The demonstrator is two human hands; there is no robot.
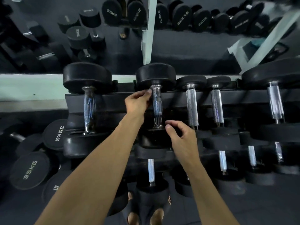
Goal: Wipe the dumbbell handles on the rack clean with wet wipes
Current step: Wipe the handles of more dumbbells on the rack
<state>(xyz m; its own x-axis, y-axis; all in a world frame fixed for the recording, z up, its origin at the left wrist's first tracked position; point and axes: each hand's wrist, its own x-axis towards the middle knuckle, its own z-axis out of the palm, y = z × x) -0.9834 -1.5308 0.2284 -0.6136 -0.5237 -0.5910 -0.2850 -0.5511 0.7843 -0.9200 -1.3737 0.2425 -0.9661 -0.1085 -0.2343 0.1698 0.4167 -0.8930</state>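
Head view: my left hand (138, 101) has its fingertips against the far end of a dumbbell handle (157, 106) lying across the rack's (113, 101) top tier. My right hand (180, 135), loosely curled and holding nothing, hovers just beside the near end.

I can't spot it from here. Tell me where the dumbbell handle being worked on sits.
In the head view, the dumbbell handle sits centre frame on the rack's upper row, second from the left, between the left hand at its far end and the right hand near its close end.
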